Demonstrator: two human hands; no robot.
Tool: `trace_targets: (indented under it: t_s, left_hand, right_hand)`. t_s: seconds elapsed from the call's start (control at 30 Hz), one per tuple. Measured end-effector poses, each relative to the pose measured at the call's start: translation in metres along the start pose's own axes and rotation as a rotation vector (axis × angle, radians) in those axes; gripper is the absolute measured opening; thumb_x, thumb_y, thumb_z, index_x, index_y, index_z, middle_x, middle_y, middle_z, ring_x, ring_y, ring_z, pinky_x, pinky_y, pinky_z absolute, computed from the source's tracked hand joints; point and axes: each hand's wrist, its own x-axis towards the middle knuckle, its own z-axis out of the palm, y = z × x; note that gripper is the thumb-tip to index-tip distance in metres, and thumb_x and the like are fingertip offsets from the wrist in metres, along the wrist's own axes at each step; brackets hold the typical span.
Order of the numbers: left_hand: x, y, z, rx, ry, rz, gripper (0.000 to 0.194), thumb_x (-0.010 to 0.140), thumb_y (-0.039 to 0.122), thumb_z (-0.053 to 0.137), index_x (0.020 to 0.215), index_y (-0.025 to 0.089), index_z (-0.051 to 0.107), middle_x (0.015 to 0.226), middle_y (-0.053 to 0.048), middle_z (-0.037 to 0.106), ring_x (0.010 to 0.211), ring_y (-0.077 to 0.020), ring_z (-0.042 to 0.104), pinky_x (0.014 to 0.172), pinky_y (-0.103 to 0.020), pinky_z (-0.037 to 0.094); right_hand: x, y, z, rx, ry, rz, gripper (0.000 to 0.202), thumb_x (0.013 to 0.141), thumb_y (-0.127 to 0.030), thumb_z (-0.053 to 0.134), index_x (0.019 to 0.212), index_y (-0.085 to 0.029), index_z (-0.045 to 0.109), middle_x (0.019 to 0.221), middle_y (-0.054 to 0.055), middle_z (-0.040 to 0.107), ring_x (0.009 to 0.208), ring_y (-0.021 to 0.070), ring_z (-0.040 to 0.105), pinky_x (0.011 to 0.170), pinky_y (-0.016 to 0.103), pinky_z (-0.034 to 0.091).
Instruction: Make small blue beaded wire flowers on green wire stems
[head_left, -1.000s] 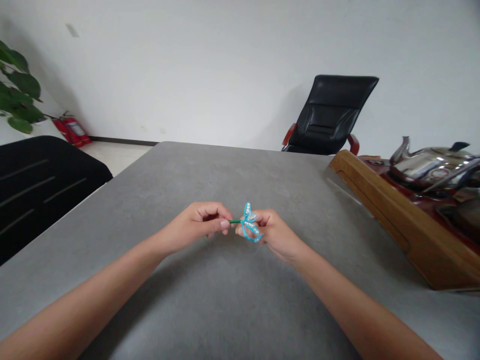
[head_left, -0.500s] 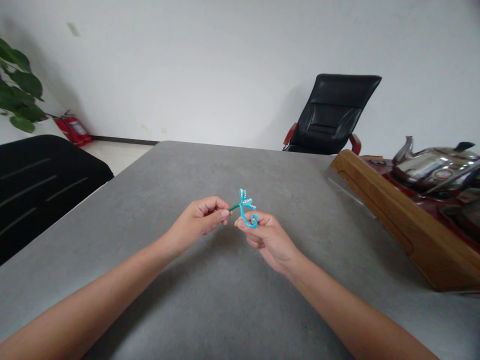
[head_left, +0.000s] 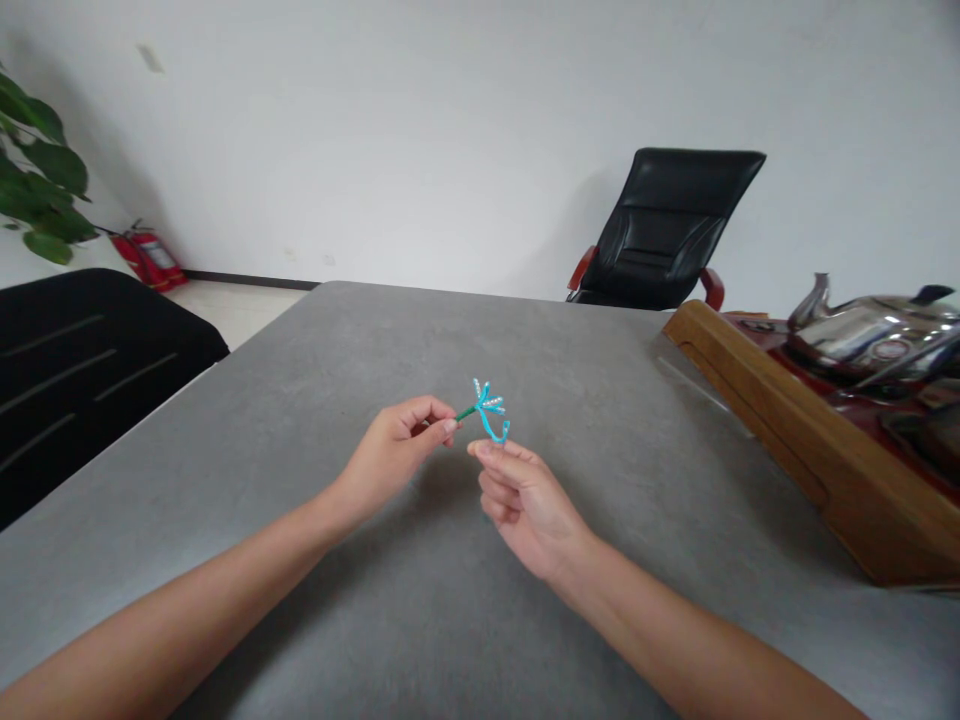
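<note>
Grey desk (head_left: 315, 370) stretches ahead of me, with a white wall (head_left: 390, 140) behind, a black chair (head_left: 675, 225) beyond its far edge and a metal kettle (head_left: 885, 338) off to the right. Over the desk, I see the blue beaded flower (head_left: 491, 405). My left hand (head_left: 394, 445) has its fingers pinched on the green stem (head_left: 466, 412). My right hand (head_left: 534, 505) sits just below the drooping petal (head_left: 493, 436), thumb and forefinger close together; whether they grip it, I cannot tell.
</note>
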Motion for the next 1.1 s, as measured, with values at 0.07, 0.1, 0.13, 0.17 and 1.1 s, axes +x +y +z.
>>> trace_targets:
  t_s: [0.07,0.1,0.13,0.17,1.1]
  left_hand:
    - [-0.001,-0.002,0.0,0.101,0.022,0.064,0.018,0.086,0.028,0.051,0.077,0.015,0.059,0.068,0.002,0.056,0.063,-0.0109,0.05,0.06,-0.021,0.038]
    - [-0.002,-0.003,0.0,0.154,0.032,0.088,0.018,0.087,0.027,0.05,0.079,0.016,0.06,0.069,0.002,0.057,0.065,-0.0117,0.052,0.061,-0.022,0.039]
    - [-0.003,-0.003,0.001,0.208,0.042,0.109,0.017,0.088,0.027,0.049,0.081,0.016,0.06,0.07,0.002,0.058,0.066,-0.012,0.053,0.062,-0.022,0.039]
    - [-0.004,-0.004,0.001,0.265,0.05,0.13,0.016,0.089,0.025,0.049,0.082,0.016,0.061,0.07,0.002,0.059,0.066,-0.012,0.053,0.062,-0.022,0.039]
    - [-0.008,0.015,-0.008,0.03,-0.451,0.301,0.019,0.09,0.026,0.051,0.084,0.015,0.065,0.072,0.0,0.055,0.067,-0.0108,0.05,0.065,-0.022,0.038]
  right_hand:
    - [-0.001,0.003,0.001,0.002,0.035,0.008,0.017,0.065,-0.024,0.075,0.073,-0.014,0.064,0.047,-0.012,0.023,0.042,0.0039,0.008,0.038,0.021,0.006]
    - [-0.002,0.005,0.002,-0.019,0.049,0.003,0.016,0.065,-0.025,0.074,0.073,-0.014,0.064,0.047,-0.012,0.023,0.043,0.0042,0.008,0.038,0.022,0.006]
    - [-0.003,0.006,0.003,-0.061,0.061,-0.014,0.016,0.067,-0.026,0.073,0.073,-0.015,0.064,0.047,-0.012,0.024,0.042,0.0045,0.009,0.039,0.022,0.007]
    - [-0.004,0.006,0.004,-0.127,0.071,-0.047,0.015,0.069,-0.028,0.071,0.072,-0.015,0.063,0.047,-0.011,0.025,0.042,0.0049,0.011,0.039,0.022,0.009]
    - [0.013,-0.041,-0.02,-0.668,-0.193,-0.076,0.023,0.067,-0.037,0.067,0.066,-0.016,0.06,0.052,-0.006,0.043,0.045,0.0067,0.03,0.044,0.022,0.019]
